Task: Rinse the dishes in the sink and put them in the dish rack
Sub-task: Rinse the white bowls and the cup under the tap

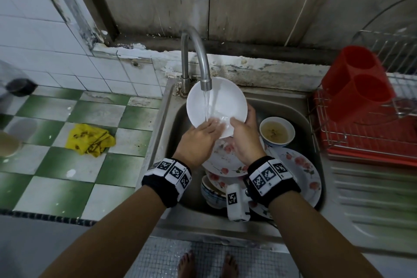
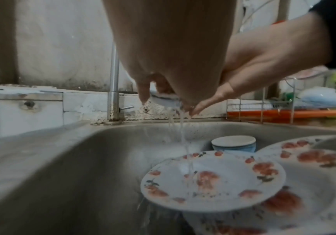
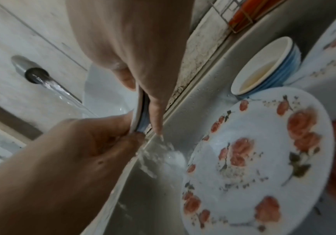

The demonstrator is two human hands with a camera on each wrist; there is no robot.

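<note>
I hold a plain white plate tilted under the running tap above the sink. My right hand grips its right lower rim, thumb on the face and fingers behind. My left hand lays its fingers on the wet face at the lower edge, where the stream lands, and seems to pinch the rim. Water runs off the plate's rim onto a floral plate below. The wire dish rack on a red tray stands right of the sink.
Stacked floral plates and a bowl of brownish liquid fill the sink. A blue-patterned bowl sits under them near the front. A red cutlery holder hangs on the rack. A stained yellow cloth lies on the tiled counter at left.
</note>
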